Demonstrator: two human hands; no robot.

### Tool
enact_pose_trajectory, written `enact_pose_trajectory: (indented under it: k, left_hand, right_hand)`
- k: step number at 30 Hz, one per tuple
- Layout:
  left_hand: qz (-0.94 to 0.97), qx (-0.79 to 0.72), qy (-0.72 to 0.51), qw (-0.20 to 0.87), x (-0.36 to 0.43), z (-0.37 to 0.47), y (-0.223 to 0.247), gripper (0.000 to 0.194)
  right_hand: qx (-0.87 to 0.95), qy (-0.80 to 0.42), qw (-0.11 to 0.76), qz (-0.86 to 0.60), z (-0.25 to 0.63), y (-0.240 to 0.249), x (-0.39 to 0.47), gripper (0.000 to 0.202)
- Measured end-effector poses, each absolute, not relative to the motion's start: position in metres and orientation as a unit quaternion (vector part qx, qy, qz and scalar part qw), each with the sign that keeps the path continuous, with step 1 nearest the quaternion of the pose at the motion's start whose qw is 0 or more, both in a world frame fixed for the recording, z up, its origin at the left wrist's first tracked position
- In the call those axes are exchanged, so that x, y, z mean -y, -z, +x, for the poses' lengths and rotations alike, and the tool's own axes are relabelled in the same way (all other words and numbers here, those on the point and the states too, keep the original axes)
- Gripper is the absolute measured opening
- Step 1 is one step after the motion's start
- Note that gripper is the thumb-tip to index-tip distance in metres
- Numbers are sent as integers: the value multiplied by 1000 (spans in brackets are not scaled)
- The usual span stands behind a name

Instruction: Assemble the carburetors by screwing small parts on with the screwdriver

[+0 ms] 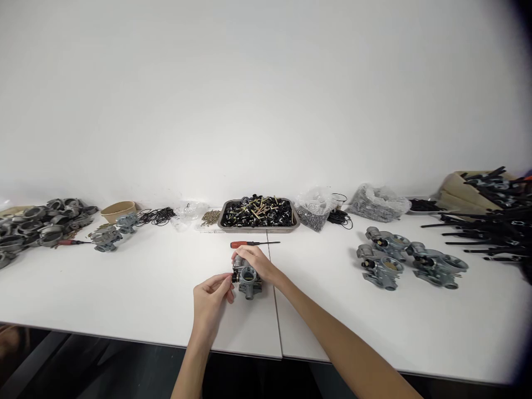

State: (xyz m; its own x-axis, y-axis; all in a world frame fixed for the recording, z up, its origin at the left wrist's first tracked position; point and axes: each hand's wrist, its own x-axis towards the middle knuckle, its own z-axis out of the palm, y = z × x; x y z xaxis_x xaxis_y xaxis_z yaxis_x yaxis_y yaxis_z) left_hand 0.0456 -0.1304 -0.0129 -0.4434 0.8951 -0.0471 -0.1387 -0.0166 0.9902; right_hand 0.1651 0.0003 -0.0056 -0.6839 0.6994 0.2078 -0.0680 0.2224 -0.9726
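Observation:
A grey metal carburetor (pixel 248 275) rests on the white table in front of me, its round bore facing up toward me. My right hand (pixel 254 260) is closed over its far side and steadies it. At its left side sits a small black fitting (pixel 235 276). My left hand (pixel 215 291) pinches this fitting between thumb and fingertips, against the carburetor body. The fingertips partly hide the fitting. Just beyond my right hand lies a screwdriver with a red and black handle (pixel 240 244), its shaft pointing right.
Behind stands a metal tray (pixel 258 228) of black fittings. Three carburetors (pixel 382 267) are at right, near black cable-like parts (pixel 477 233). At left are two more carburetors (pixel 107 237), a beige bowl (pixel 118 211) and grey castings (pixel 31 227). A table seam (pixel 274 310) runs forward.

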Motion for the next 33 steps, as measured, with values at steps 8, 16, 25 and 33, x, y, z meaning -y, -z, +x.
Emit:
enact_pose_trajectory:
  k: [8, 16, 25, 33]
  left_hand:
    - [334, -617, -628, 338, 133, 47, 11, 37]
    - [371, -628, -622, 285, 136, 45, 17, 28]
    - [411, -584, -634, 298, 136, 48, 10, 22]
    - [470, -562, -614, 295, 134, 48, 19, 25]
  right_hand:
    - [710, -581, 329, -222, 165, 3, 1, 35]
    - [707, -585, 331, -220, 166, 4, 1, 38]
    - [692, -596, 338, -226, 164, 8, -1, 38]
    - [662, -602, 359, -264, 166, 5, -1, 43]
